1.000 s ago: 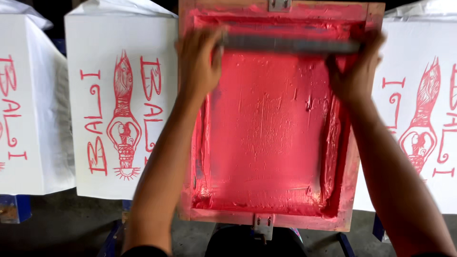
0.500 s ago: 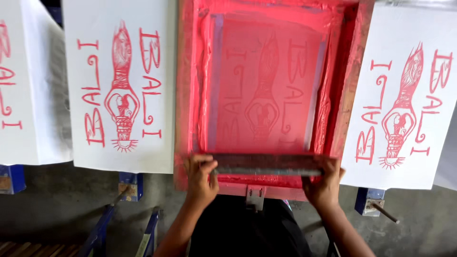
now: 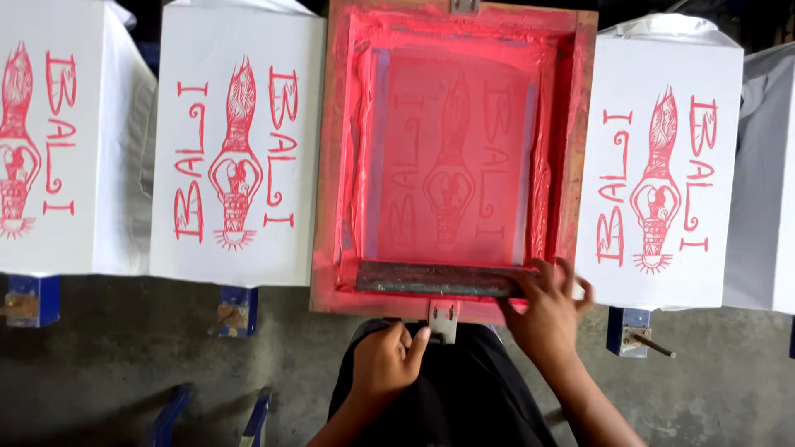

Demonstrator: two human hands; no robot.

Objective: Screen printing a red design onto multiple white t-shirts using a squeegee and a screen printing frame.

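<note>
Nearest you, your left hand is hanging loosely curled and empty just below the frame's metal bracket. Your right hand is grasping the right end of the dark squeegee, which is lying along the near edge of the pink-inked screen frame. Beyond and beside the frame, white shirts are sitting on boards, each showing red lettering flanking a bulb-shaped figure.
</note>
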